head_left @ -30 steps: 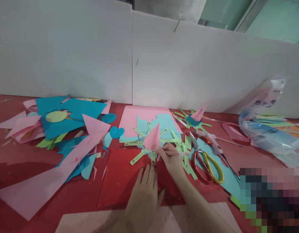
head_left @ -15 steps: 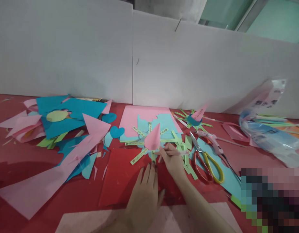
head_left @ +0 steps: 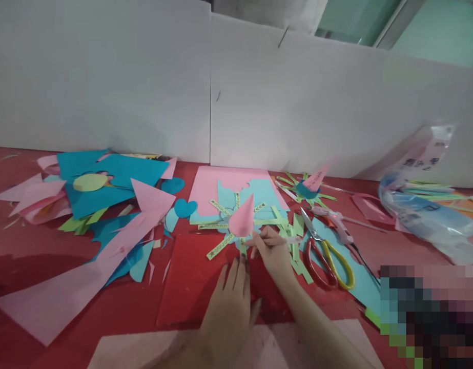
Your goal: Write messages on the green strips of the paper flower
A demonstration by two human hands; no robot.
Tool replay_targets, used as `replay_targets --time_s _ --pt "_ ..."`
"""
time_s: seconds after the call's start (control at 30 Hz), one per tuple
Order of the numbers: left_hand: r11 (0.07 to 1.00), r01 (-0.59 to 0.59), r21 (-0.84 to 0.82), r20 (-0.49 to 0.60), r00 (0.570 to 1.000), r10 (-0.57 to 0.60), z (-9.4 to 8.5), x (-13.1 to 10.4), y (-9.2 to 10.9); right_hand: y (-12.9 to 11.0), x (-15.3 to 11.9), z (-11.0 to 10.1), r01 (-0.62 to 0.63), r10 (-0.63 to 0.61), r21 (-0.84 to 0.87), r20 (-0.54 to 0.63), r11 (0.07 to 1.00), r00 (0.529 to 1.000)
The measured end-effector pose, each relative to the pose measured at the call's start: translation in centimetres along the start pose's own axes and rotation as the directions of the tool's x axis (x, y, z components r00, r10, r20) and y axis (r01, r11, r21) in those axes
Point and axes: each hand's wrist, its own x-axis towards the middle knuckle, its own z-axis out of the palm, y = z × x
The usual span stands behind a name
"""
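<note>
A pink paper cone (head_left: 242,219) stands on a light blue paper base, with pale green paper strips (head_left: 220,247) fanning out around it. Drawn marks decorate several of these strips. My left hand (head_left: 233,287) lies flat, its fingertips on the near end of the strip (head_left: 243,248) that points toward me. Pinched in my right hand (head_left: 272,251) is a pen (head_left: 292,240), its tip at that same strip. Under the hands is a bright red sheet (head_left: 190,279).
To the right lie scissors (head_left: 328,259) with red and yellow handles and a pink glue gun (head_left: 338,223). Another cone piece (head_left: 315,182) stands behind them. A plastic bag (head_left: 432,200) sits far right. Pink and blue paper scraps (head_left: 117,179) cover the left. White panels (head_left: 297,107) rise behind.
Almost nothing differs. The left hand stays on the strip, and the pen in the right hand remains at the same strip.
</note>
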Motion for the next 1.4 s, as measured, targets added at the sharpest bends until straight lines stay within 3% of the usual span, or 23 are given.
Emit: replay_targets --time_s 0.53,0.8,1.0,1.07,1.27,1.4 --pt "1.0 0.001 0.003 0.006 1.0 -0.001 0.0 0.0 0.0 0.2 -0.1 0.1 -0.062 0.062 -0.036 0.002 0.997 0.998" --pt "1.0 0.003 0.004 -0.001 1.0 -0.003 0.1 0.0 0.0 0.2 -0.1 0.0 -0.019 0.019 -0.041 -0.011 0.999 1.0" --pt "1.0 0.013 0.004 -0.011 1.0 -0.013 0.2 -0.1 0.1 -0.2 -0.4 0.0 0.046 -0.036 0.027 -0.286 0.999 0.958" --pt "1.0 0.02 0.004 -0.017 1.0 -0.02 0.3 -0.2 0.1 -0.5 -0.6 0.0 0.047 -0.022 0.068 -0.331 0.997 0.944" --pt "1.0 0.012 0.006 -0.036 0.999 -0.012 0.2 -0.3 0.0 -1.1 -1.2 0.2 0.04 -0.04 -0.004 -0.225 0.999 0.974" --pt "1.0 0.013 0.006 -0.056 0.998 -0.013 0.1 -0.4 0.1 -0.9 -1.2 0.2 -0.031 0.028 -0.025 -0.117 0.999 0.993"
